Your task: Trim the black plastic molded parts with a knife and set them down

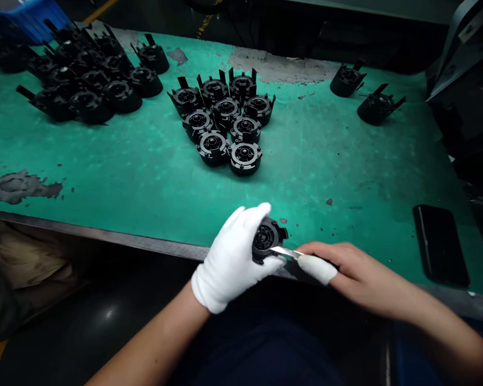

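My left hand [235,252], in a white glove, is closed around a round black plastic part [266,236] over the front edge of the table. Ribs and a raised centre show on the part's face, and tabs stick out from its rim. My right hand [334,262] is bare except for a white cover on the thumb. It grips a utility knife [285,252], whose bright blade points left and lies against the part's lower rim. Most of the knife's handle is hidden by my fingers.
The green tabletop [145,171] has worn grey patches. Ahead stands a cluster of similar black parts [227,110], with a larger pile [92,80] at the left. Two more black parts [376,106] are at the far right. A dark phone [441,244] lies right; a blue bin [34,21] stands far left.
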{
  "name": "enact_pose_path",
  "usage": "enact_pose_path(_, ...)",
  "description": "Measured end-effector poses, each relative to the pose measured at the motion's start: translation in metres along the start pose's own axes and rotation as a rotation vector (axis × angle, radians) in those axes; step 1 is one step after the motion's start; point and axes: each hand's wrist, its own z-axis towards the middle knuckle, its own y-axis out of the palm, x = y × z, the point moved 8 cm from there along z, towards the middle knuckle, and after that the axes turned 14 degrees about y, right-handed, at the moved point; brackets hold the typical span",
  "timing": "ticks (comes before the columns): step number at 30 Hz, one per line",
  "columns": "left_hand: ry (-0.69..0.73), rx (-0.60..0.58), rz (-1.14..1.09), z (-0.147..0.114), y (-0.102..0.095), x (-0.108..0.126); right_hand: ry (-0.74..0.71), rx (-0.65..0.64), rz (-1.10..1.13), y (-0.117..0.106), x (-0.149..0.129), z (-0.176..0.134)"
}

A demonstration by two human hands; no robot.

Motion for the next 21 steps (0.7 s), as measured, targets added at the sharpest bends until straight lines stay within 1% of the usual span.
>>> enact_pose_path(1, -0.051, 0.089, 0.054, -0.007, -0.001, 0.000, 0.099, 0.000, 0.206, 0.013, 0.009, -0.004)
enact_pose_path(2, -0.094, 0.165, 0.102, -0.015, -0.001, 0.001, 0.207, -0.015, 0.439, 0.032, 0.019, -0.008)
enact_pose_path(3, -0.127, 0.222, 0.140, -0.022, 0.000, 0.001, 0.295, -0.066, 0.683, 0.056, 0.025, -0.011)
enact_pose_path(4, -0.145, 0.256, 0.168, -0.027, 0.001, 0.002, 0.356, -0.145, 0.886, 0.083, 0.026, -0.014)
enact_pose_path(5, -0.152, 0.272, 0.187, -0.030, 0.002, 0.003, 0.384, -0.200, 1.026, 0.106, 0.023, -0.016)
enact_pose_path(6, -0.153, 0.275, 0.196, -0.031, 0.004, 0.004, 0.396, -0.235, 1.139, 0.124, 0.018, -0.016)
enact_pose_path(7, -0.151, 0.272, 0.199, -0.031, 0.004, 0.004, 0.396, -0.253, 1.221, 0.136, 0.013, -0.015)
enact_pose_path(8, -0.152, 0.264, 0.197, -0.030, 0.004, 0.003, 0.387, -0.256, 1.271, 0.144, 0.008, -0.014)
enact_pose_path(9, -0.157, 0.257, 0.192, -0.029, 0.004, 0.003, 0.372, -0.251, 1.299, 0.148, 0.003, -0.012)
enact_pose_path(11, -0.173, 0.249, 0.183, -0.027, 0.003, 0.002, 0.338, -0.226, 1.296, 0.147, -0.002, -0.011)
enact_pose_path(16, -0.198, 0.255, 0.181, -0.027, 0.002, 0.003, 0.253, -0.133, 1.124, 0.133, 0.001, -0.013)
enact_pose_path(21, -0.214, 0.260, 0.177, -0.028, 0.002, 0.002, 0.232, -0.136, 1.098, 0.134, 0.004, -0.012)
